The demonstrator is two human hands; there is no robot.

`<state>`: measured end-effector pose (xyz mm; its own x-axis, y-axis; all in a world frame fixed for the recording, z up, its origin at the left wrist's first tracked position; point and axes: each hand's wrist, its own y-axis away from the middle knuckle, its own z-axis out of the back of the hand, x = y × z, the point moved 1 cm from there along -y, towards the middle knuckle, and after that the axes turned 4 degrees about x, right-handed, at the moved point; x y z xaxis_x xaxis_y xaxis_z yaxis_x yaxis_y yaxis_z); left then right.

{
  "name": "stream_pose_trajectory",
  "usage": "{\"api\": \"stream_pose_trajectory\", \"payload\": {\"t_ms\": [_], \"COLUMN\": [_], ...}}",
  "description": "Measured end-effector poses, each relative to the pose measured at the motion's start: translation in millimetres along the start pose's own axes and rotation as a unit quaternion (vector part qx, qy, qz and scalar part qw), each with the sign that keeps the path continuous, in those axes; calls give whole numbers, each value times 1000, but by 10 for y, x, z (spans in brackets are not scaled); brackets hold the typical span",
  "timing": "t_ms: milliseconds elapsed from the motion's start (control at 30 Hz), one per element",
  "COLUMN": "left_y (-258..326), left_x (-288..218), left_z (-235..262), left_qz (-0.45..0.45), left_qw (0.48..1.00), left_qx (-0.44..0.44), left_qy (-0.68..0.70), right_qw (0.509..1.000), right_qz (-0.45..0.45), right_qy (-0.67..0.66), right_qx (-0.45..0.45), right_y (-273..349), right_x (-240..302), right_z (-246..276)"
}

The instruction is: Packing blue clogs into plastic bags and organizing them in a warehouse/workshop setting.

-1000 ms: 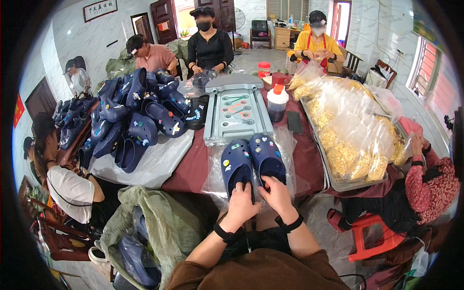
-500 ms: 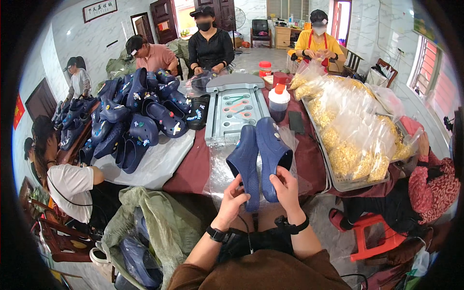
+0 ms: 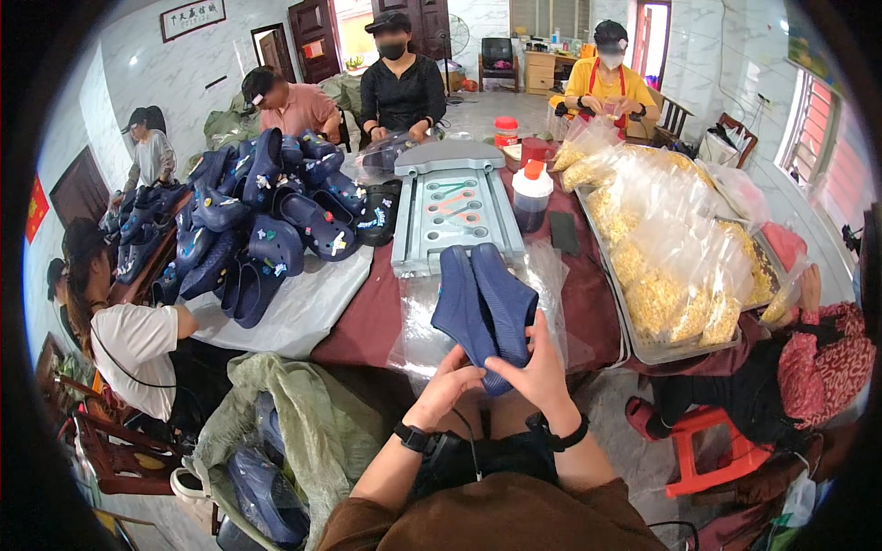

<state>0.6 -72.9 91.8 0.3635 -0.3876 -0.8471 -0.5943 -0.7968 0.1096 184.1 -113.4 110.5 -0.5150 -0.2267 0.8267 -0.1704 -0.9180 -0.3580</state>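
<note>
Since the earlier frames, the pair of navy clogs (image 3: 484,308) has been lifted off the bench (image 3: 367,317) and turned so that the two shoes are pressed together, soles outward, and held upright above the near edge. The left hand (image 3: 447,386) is closed on the lower end of the pair from the left, and the right hand (image 3: 537,372) is wrapped round the same end from the right, thumb across the front; each grip is pinching the clogs, not spread. The step in hand is judged to be the mating of a finished pair; the next move appears to call for a wrapper to be opened while the shoes are kept aligned.

Clear plastic bags (image 3: 418,321) lie flat on the bench just behind the clogs. Beyond them a grey tool tray (image 3: 455,207) is seen, with a white-capped bottle (image 3: 530,193) at its right. A heap of navy clogs (image 3: 266,220), some bearing small charms, is piled on white sheeting to the left. A metal tray (image 3: 643,352) of bagged yellow pieces fills the right side. Other people are seated round the bench. A green sack (image 3: 294,432) holding more clogs stands by the left knee. Little free bench is left near the hands, and the bags beneath may be caught or dragged.
</note>
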Motion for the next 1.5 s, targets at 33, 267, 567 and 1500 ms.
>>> {"api": "stream_pose_trajectory", "payload": {"t_ms": [33, 267, 567, 1500], "left_y": [15, -45, -92, -374], "left_x": [-21, 80, 178, -30], "left_z": [-23, -13, -74, 699], "left_qz": [7, 2, -37, -244], "left_qw": [1000, 999, 980, 627], "left_qx": [14, 9, -49, -51], "left_qy": [5, -39, -189, -739], "right_qw": [1000, 960, 965, 985], "right_qz": [-2, 50, -14, -27], "right_qy": [0, 274, 261, -75], "right_qx": [0, 2, -22, -154], "right_y": [51, 259, 166, 595], "right_x": [107, 242, 115, -180], "right_z": [39, -160, -206, 836]}}
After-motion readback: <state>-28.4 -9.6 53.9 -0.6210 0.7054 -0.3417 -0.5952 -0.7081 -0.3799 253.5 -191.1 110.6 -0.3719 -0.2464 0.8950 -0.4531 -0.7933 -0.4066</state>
